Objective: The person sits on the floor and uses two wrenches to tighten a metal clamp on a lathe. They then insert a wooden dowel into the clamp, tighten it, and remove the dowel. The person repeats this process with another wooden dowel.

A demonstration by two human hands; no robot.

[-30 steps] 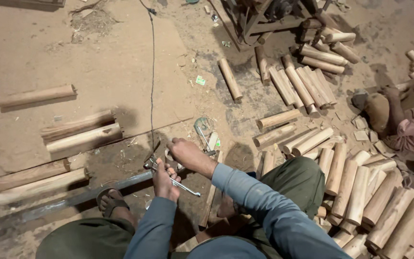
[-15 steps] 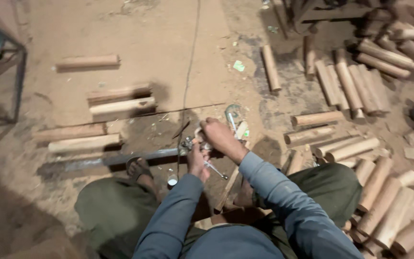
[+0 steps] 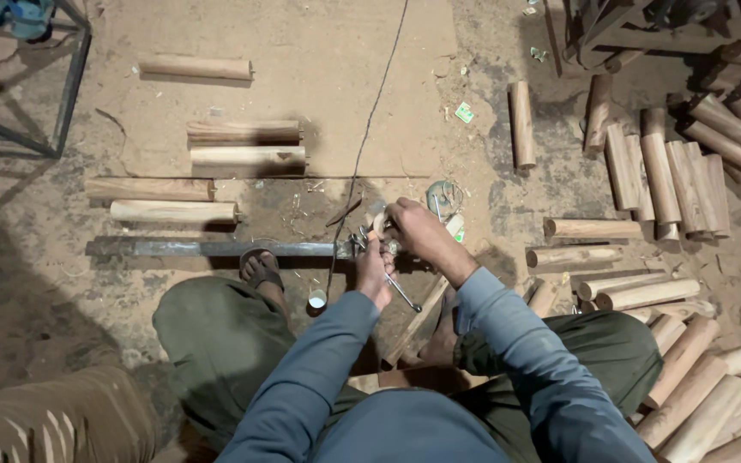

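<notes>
left hand [image 3: 374, 273] and right hand [image 3: 415, 233] clenched together on small metal fitting [image 3: 369, 241] capping long grey steel bar [image 3: 233, 249]; sandalled foot [image 3: 259, 270] pins bar, likely steadying it.

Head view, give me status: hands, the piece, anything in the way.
Left hand and right hand both closed on small metal fitting at bar end. Foot rests against bar. Cable crosses nearby.

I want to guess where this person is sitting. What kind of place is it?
Probably a rough woodworking shop with a dirt floor. Cut round wooden billets lie in heaps, sawdust covers the ground, and both hands work at a metal bar.
</notes>
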